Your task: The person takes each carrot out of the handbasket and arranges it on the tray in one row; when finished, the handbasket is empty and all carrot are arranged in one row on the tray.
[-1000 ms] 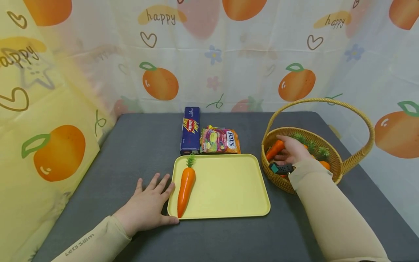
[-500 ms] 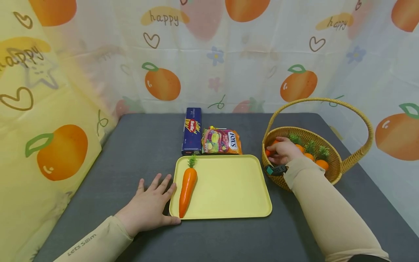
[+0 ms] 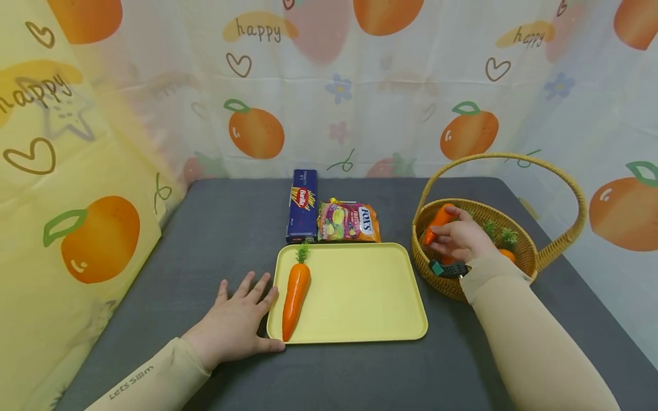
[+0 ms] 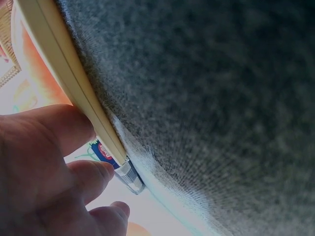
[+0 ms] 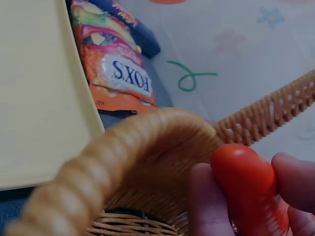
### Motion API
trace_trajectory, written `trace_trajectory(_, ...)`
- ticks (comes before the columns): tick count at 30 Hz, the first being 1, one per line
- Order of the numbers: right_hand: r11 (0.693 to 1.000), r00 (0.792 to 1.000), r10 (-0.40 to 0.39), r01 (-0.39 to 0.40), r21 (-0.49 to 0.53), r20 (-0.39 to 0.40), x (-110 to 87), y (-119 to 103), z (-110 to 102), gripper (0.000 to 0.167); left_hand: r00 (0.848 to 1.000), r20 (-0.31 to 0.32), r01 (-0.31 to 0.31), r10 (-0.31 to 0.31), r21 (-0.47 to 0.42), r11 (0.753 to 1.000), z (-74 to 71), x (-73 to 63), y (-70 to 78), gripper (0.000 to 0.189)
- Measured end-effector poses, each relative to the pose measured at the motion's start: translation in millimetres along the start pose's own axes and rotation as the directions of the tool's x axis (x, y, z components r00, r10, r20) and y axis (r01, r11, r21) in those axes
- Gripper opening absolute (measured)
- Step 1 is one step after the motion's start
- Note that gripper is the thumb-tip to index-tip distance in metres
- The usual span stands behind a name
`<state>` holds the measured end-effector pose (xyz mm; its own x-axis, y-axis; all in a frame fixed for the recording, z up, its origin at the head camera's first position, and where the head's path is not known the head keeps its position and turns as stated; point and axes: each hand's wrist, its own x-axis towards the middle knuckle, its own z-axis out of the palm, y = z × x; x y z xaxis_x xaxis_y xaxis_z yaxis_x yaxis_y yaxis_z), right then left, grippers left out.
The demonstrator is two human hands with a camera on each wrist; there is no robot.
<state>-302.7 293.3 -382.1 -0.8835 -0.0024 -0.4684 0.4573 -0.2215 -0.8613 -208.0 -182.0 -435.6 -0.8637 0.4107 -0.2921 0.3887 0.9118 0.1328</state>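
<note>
My right hand (image 3: 466,238) is inside the wicker basket (image 3: 446,287) at the right and pinches an orange carrot (image 3: 440,221) between thumb and fingers. Close up in the right wrist view, the carrot's rounded tip (image 5: 243,172) sticks up past the fingertips, beside the basket rim. My left hand (image 3: 236,322) lies spread on the table, its fingertips and thumb touching the left edge of the yellow tray (image 3: 365,294). Along that side of the tray lies another carrot (image 3: 295,299) with a green top. Several green tops (image 3: 508,236) show in the basket; my hand hides part of its contents.
Behind the tray lie a blue Barilla spaghetti box (image 3: 302,208) and a Fox's Fruits candy bag (image 3: 349,221). The basket's tall handle (image 3: 514,157) arches over it. A printed curtain (image 3: 329,131) bounds the grey table (image 3: 226,228) at the back and sides.
The right hand first reached lower among the carrots, then came up and slightly right with one carrot now raised in its fingers. The left hand stays at the tray's edge.
</note>
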Motion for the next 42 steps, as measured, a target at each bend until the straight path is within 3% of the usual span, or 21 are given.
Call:
trace_trajectory(8,0.993,0.989,-0.121,0.119,0.020,0.089,-19.5,4,-11,0.067,1.000,0.003,0.004,-0.004,0.013,1.000,-3.2,-0.4,1.7,0.122)
trace_trajectory(17,0.972,0.954,-0.228,0.210,0.110,0.196,-51.1,17,-7,0.058,1.000,0.007,0.003,-0.003,0.017,1.000,-3.2,0.7,1.9,0.122)
trace_trajectory(21,0.961,0.938,-0.263,0.235,0.144,0.225,-67.6,29,9,0.058,1.000,0.007,0.000,0.000,0.017,1.000,-3.4,0.9,1.3,0.122)
trace_trajectory(30,0.954,0.922,-0.298,0.298,0.040,0.247,-87.0,64,59,0.060,1.000,0.016,0.006,-0.006,0.018,1.000,-2.9,1.2,0.6,0.122)
trace_trajectory(37,0.946,0.932,-0.308,0.322,-0.044,0.190,-93.2,81,94,0.070,1.000,0.004,0.000,0.000,0.010,1.000,-2.7,0.3,1.1,0.121)
trace_trajectory(42,0.945,0.935,-0.278,0.308,-0.111,0.222,-89.3,95,114,0.071,1.000,-0.010,-0.004,0.004,0.013,1.000,-3.1,-1.3,1.7,0.122)
